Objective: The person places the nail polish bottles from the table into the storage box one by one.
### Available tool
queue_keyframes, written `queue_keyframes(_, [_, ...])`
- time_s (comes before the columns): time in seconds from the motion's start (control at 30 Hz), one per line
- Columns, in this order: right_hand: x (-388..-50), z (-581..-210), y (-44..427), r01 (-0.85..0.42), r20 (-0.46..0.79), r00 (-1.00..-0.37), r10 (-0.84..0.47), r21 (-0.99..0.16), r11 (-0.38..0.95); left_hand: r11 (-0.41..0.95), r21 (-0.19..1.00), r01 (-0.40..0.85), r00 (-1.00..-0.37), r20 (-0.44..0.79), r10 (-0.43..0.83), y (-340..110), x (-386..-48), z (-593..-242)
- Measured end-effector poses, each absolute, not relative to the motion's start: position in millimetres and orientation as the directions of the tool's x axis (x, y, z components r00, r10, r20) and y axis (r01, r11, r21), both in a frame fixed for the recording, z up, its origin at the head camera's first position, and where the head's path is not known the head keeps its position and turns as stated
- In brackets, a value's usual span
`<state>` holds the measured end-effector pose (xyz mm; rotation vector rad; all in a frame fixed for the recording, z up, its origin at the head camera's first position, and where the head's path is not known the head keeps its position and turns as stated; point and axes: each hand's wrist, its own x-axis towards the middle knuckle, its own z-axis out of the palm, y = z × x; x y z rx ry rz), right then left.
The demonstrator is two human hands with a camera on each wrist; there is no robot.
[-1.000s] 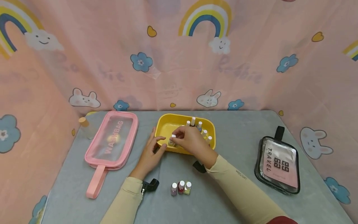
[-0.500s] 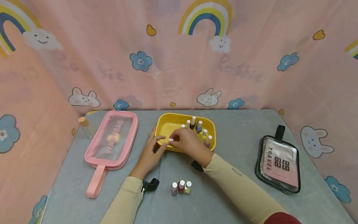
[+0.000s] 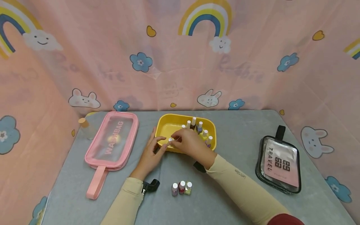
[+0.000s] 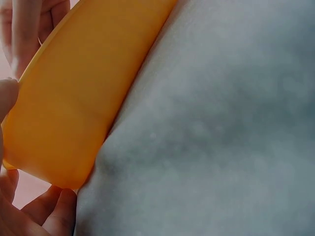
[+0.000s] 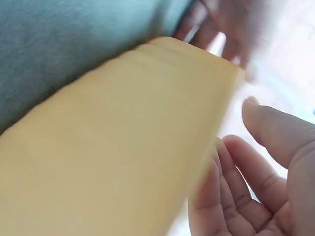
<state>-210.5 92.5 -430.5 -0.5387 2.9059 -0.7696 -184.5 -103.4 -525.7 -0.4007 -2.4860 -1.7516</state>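
The left hand (image 3: 150,158) is spread along the left end of the yellow tray (image 3: 168,125), at centre frame, fingertips touching its wall and rim. The right hand (image 3: 192,142) pinches the white cap of a small bottle (image 3: 170,139) inside the tray, at the near left. More white-capped bottles (image 3: 204,135) stand in the tray's right half. Three bottles (image 3: 181,188) stand side by side at lower centre.

Markings: the pink pouch (image 3: 125,137), left of centre, reads "WASHBAG" in pink capitals. The black-edged pouch (image 3: 281,165), at the right, reads "TRAVEL" in black capitals beside a square emblem; its smaller line is illegible. Small dark lettering on the right sleeve (image 3: 239,184) is also illegible.
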Motion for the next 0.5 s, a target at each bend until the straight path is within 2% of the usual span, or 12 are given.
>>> queue_keyframes(0.17, [-185.3, -420.2, 113.4, -0.247, 0.074, -0.964, -0.256, -0.613, 0.751, 0.310, 0.917, 0.251, -0.963, 0.206, 0.173, -102.0, -184.6, -526.1])
queue_keyframes(0.27, [-162.2, -417.0, 130.0, -0.252, 0.120, -0.965, -0.234, -0.682, 0.687, 0.312, 0.919, 0.243, -0.966, 0.197, 0.170, -101.9, -184.7, -527.3])
queue_keyframes(0.5, [-105.2, -430.6, 159.7, -0.302, 0.126, -0.940, -0.318, -0.741, 0.600, 0.322, 0.915, 0.241, -0.966, 0.195, 0.169, -103.6, -184.5, -526.2])
